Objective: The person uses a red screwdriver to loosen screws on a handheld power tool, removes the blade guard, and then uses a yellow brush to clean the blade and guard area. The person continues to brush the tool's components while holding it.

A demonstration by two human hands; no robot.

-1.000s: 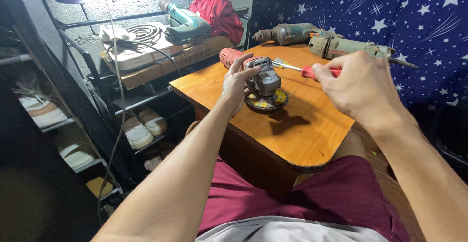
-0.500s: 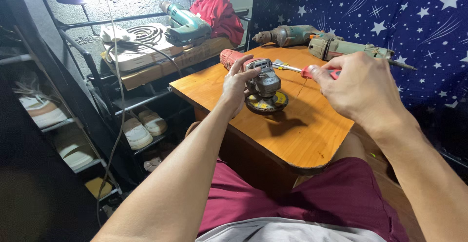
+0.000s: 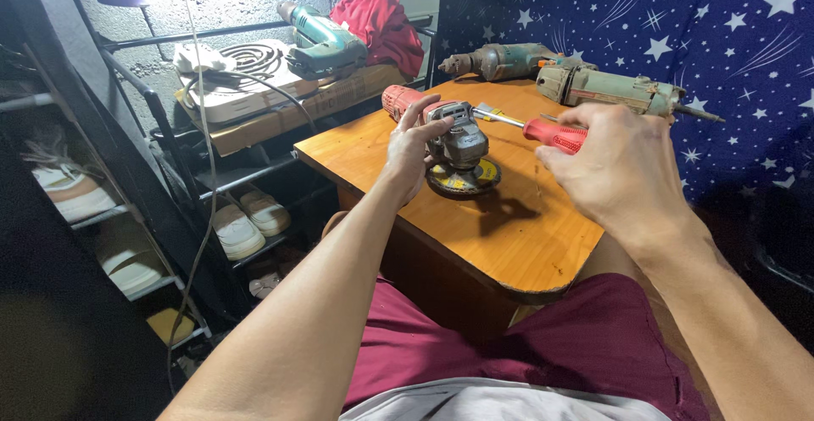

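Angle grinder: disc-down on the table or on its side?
Disc-down. The angle grinder stands with its disc flat on the wooden table, steadied by the left hand; the right hand holds a red-handled screwdriver.

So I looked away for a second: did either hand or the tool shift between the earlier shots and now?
Hardly anything visibly changed. The left hand still steadies the grinder on the wooden table, its disc facing down. The right hand still grips the red-handled screwdriver, shaft aimed at the grinder head. The two drills behind them lie as before.
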